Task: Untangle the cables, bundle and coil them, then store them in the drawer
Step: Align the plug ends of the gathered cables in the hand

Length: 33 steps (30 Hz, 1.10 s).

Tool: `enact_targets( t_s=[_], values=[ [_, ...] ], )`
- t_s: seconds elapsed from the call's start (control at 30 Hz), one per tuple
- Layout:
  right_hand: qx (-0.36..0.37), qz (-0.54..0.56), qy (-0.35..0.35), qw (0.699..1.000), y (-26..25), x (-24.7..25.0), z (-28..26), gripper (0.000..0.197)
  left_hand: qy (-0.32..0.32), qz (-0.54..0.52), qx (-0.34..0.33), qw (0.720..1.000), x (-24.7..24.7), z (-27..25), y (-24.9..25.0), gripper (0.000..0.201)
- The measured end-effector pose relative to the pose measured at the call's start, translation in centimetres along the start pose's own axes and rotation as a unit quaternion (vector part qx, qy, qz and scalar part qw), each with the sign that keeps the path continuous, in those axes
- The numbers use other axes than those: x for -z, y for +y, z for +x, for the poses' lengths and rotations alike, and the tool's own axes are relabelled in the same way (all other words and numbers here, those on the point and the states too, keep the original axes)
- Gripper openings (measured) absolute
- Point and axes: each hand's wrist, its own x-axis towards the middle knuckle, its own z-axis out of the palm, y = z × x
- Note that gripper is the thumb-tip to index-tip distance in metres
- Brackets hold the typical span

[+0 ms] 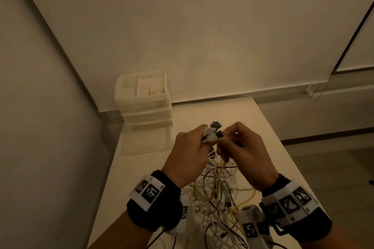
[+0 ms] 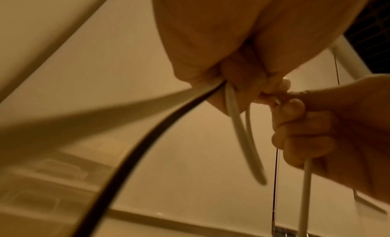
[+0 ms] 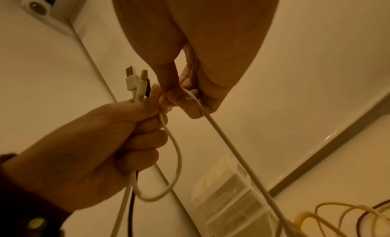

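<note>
Both hands are raised over a tangle of white, yellow and dark cables (image 1: 216, 194) on the white table (image 1: 257, 127). My left hand (image 1: 194, 145) grips several cable ends in its fist, and their USB plugs (image 1: 216, 131) stick up out of it. The plugs (image 3: 135, 81) show plainly in the right wrist view, above the left hand (image 3: 94, 140). My right hand (image 1: 236, 143) is right beside them and pinches one white cable (image 3: 221, 132), which hangs down toward the tangle. White and black cables (image 2: 147, 140) trail from the left fist.
A white plastic drawer unit (image 1: 141, 95) stands at the table's far left corner against the wall, with its bottom drawer (image 1: 145, 143) pulled open toward me. The table's right edge drops to the floor. A yellow cable (image 3: 316, 215) loops at the right.
</note>
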Motion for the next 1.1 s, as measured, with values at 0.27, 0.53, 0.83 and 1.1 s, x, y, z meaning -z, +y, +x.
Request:
enact_targets(
  t_s=[0.27,0.53,0.83,1.1],
  values=[
    [0.047,-0.052,-0.038,0.997,4.2,-1.1,-0.4,0.020,0.199,-0.102,0.066,0.972,4.5,4.2,0.5,0.026],
    [0.032,-0.211,-0.035,0.976,8.4,-1.3,-0.5,0.019,0.325,-0.136,0.085,0.932,8.9,4.0,-2.2,0.016],
    [0.058,-0.119,-0.025,0.991,3.3,-1.6,2.1,0.016,0.017,-0.017,-0.028,0.999,3.3,1.0,-0.6,0.045],
    [0.034,-0.057,0.022,0.998,1.3,0.6,2.4,0.019,-0.006,0.130,-0.002,0.991,1.9,2.3,-1.4,0.015]
  ],
)
